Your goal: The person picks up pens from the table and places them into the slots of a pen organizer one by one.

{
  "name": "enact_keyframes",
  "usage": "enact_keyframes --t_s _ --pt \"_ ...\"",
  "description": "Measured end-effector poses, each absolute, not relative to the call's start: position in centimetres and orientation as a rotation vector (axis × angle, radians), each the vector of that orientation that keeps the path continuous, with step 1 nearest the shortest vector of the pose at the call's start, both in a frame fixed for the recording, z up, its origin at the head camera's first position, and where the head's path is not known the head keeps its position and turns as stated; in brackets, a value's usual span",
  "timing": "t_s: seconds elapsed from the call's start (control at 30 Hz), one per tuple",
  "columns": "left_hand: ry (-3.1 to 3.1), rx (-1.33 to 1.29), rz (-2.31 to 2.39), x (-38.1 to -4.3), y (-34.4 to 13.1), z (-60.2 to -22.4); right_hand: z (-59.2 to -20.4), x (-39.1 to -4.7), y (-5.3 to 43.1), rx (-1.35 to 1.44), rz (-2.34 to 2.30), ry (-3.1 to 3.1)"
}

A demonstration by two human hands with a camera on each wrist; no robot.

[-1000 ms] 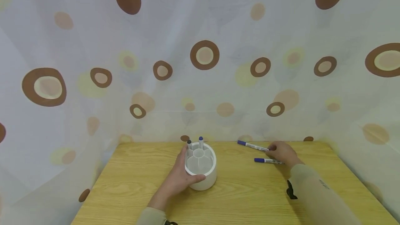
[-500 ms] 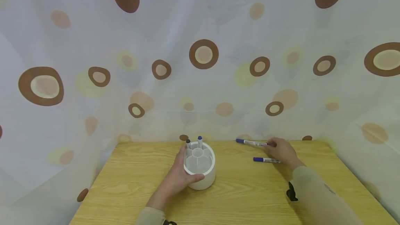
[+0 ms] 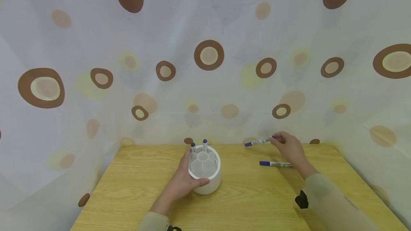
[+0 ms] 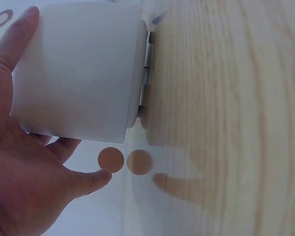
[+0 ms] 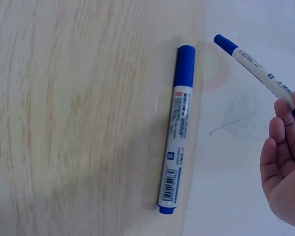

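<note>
My left hand grips a round white pen holder with inner compartments, thumb across its front and fingers around its left side. Two markers stand in the holder's back compartments: a black-capped marker and a blue-capped marker. In the left wrist view, the hand wraps the smooth wall of the pen holder. My right hand pinches a white whiteboard marker by its tail end, above the table with the blue cap tilted down. Below it, another blue-capped marker lies on the table.
The wooden table ends at the back against a patterned curtain with brown and yellow circles. The curtain also hangs along both sides. A black strap piece sits at my right sleeve.
My right hand has risen with the marker; its tail end has come up off the table and its cap now points down to the left. My left hand and the pen holder have stayed put.
</note>
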State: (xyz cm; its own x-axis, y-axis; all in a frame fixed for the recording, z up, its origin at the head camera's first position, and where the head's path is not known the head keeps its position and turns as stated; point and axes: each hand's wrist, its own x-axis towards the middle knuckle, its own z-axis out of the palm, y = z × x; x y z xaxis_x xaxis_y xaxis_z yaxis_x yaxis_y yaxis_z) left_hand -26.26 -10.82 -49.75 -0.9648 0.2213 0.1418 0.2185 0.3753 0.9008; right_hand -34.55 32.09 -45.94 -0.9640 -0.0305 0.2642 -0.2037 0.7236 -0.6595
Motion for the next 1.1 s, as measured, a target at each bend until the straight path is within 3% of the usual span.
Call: enact_keyframes --t_s 1.1 --pt "2.595 0.376 1.693 -26.4 -10.7 -49.8 -38.7 -28.3 24.6 0.441 1.152 -2.515"
